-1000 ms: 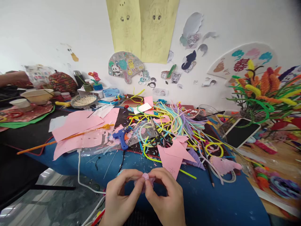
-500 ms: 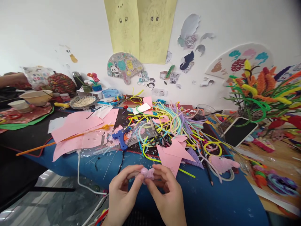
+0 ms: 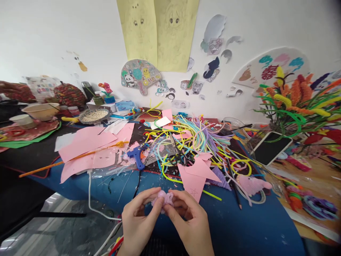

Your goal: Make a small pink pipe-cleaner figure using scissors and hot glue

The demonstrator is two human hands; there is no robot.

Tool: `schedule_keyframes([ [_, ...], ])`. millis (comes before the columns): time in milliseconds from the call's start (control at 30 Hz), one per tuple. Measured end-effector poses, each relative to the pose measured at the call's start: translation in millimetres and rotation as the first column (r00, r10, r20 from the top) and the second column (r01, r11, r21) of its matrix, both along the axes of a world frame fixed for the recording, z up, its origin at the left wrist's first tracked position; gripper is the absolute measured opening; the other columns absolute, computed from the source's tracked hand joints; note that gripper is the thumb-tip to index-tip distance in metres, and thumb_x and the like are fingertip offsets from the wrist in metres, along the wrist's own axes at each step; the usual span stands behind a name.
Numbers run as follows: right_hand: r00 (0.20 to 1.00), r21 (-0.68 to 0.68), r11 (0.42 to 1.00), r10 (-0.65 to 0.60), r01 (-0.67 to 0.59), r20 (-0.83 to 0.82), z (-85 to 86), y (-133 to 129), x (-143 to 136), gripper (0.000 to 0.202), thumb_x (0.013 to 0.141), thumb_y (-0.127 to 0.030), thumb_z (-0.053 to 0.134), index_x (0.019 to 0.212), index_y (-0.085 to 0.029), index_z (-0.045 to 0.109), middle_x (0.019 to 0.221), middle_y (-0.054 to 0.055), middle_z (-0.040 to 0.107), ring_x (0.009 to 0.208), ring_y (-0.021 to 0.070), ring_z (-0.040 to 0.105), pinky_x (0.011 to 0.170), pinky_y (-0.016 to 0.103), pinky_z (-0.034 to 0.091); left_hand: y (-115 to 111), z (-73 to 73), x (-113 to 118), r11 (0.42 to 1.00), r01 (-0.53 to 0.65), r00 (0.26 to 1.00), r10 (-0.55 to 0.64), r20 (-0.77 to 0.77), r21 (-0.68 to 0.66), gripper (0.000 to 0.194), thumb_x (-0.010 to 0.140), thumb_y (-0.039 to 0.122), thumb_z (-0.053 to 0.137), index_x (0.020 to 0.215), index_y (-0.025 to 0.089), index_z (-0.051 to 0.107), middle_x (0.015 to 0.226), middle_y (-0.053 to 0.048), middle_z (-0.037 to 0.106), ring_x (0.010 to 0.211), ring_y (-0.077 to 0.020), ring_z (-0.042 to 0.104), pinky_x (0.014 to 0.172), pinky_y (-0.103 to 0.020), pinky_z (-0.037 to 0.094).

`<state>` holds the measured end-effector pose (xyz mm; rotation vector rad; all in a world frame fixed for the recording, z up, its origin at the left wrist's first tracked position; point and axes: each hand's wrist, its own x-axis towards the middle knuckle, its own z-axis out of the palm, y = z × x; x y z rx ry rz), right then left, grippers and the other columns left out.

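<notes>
A small, lumpy pale-pink fuzzy piece (image 3: 165, 200), seemingly twisted from pipe cleaner, is pinched between my two hands above the front of the blue table covering. My left hand (image 3: 140, 217) grips its left side with thumb and fingertips. From the other side, my right hand (image 3: 188, 217) pinches it the same way. Fingers cover much of the piece. Just beyond lie cut pink paper (image 3: 195, 176) with a star drawn on it and a blue glue gun (image 3: 137, 156). A larger pink fuzzy figure (image 3: 252, 185) rests to the right.
Pastel and yellow pipe cleaners (image 3: 197, 137) spread in a tangled heap across the middle, with scissors (image 3: 177, 149) among them. Pink sheets (image 3: 87, 142) and an orange stem (image 3: 77, 156) lie left. At right, a phone (image 3: 271, 147) leans before pipe-cleaner flowers (image 3: 298, 94). A white cable (image 3: 90, 195) hangs down.
The pink piece has been turned a little between my fingers and shows a different side. At the far left, another person's forearm has mostly gone from view.
</notes>
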<state>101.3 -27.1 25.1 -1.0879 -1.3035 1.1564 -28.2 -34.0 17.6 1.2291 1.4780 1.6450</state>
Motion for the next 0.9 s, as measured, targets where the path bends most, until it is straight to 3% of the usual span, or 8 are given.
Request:
schedule_keyframes([
  [133,0.999,-0.035,0.999,0.006,-0.008,-0.045,0.5,-0.8,1.8,0.018,0.078,-0.029,0.071,0.094,-0.021,0.071,0.082,0.004,0.070,0.070,0.0166,0.069,0.063,0.023,0.060,1.0,-0.8,-4.5,0.992,0.122,0.992,-0.123,0.033,0.017,0.023,0.078,0.026,0.072,0.100,0.020,0.072,0.080,-0.004,0.077,0.061,-0.0174,0.071,0.068,-0.028,0.061],
  [300,1.000,0.006,1.000,0.019,-0.019,-0.021,-3.3,-1.4,13.1,0.014,0.080,-0.029,0.069,0.091,-0.022,0.073,0.083,0.004,0.071,0.072,0.0160,0.069,0.064,0.021,0.058,5.0,-0.9,-14.4,0.914,0.405,0.908,-0.403,0.112,0.011,0.045,0.076,0.032,0.073,0.119,0.020,0.065,0.099,-0.009,0.075,0.086,-0.0223,0.071,0.078,-0.029,0.057],
  [433,0.997,0.012,0.996,0.083,-0.083,0.003,-7.7,-1.6,22.2,0.016,0.084,-0.029,0.066,0.095,-0.021,0.074,0.088,0.006,0.072,0.075,0.0164,0.070,0.067,0.021,0.058,9.5,-5.4,-13.8,0.865,0.493,0.869,-0.495,0.007,-0.096,0.016,0.076,0.030,0.073,0.084,0.016,0.075,0.083,-0.008,0.073,0.076,-0.0194,0.067,0.069,-0.024,0.053],
  [600,0.997,0.015,0.999,0.048,-0.049,0.055,-11.8,-6.4,36.5,0.020,0.086,-0.034,0.061,0.093,-0.020,0.074,0.084,0.006,0.074,0.069,0.0167,0.071,0.065,0.023,0.059,15.0,-10.4,-10.5,0.806,0.559,0.823,-0.568,0.009,-0.194,0.025,0.079,0.034,0.069,0.063,0.015,0.073,0.064,-0.006,0.069,0.064,-0.0186,0.063,0.063,-0.025,0.048],
  [700,0.966,0.049,0.996,-0.081,0.071,0.246,-17.5,-3.4,61.4,0.024,0.089,-0.036,0.055,0.095,-0.021,0.074,0.087,0.007,0.075,0.072,0.0190,0.071,0.067,0.027,0.058,17.2,-12.9,-9.2,0.831,0.517,0.852,-0.523,0.028,-0.206,0.026,0.076,0.034,0.071,0.058,0.016,0.073,0.064,-0.007,0.069,0.064,-0.0188,0.062,0.061,-0.024,0.046],
  [800,0.755,0.260,0.896,-0.443,0.359,0.484,-25.8,13.8,97.4,0.029,0.092,-0.037,0.050,0.099,-0.020,0.072,0.099,0.009,0.073,0.088,0.0229,0.070,0.081,0.034,0.054,18.5,-14.4,-5.0,0.872,0.458,0.887,-0.436,0.150,-0.173,0.025,0.073,0.036,0.074,0.058,0.015,0.073,0.058,-0.004,0.065,0.056,-0.0158,0.059,0.055,-0.023,0.045],
  [867,0.525,0.459,0.787,-0.617,0.412,0.587,-32.0,32.7,120.2,0.035,0.094,-0.035,0.043,0.105,-0.016,0.070,0.108,0.013,0.071,0.100,0.0261,0.065,0.088,0.038,0.048,19.2,-14.1,-0.3,0.863,0.468,0.869,-0.409,0.277,-0.192,0.025,0.072,0.037,0.075,0.062,0.014,0.072,0.051,-0.002,0.062,0.048,-0.0132,0.055,0.049,-0.022,0.044],
  [900,0.412,0.513,0.766,-0.642,0.388,0.647,-35.3,43.1,129.5,0.038,0.095,-0.033,0.040,0.109,-0.013,0.068,0.110,0.015,0.069,0.102,0.0275,0.063,0.089,0.040,0.045,19.6,-13.4,2.3,0.849,0.484,0.851,-0.401,0.339,-0.212,0.025,0.072,0.038,0.075,0.065,0.014,0.071,0.048,-0.001,0.061,0.044,-0.0121,0.054,0.046,-0.021,0.043],
])
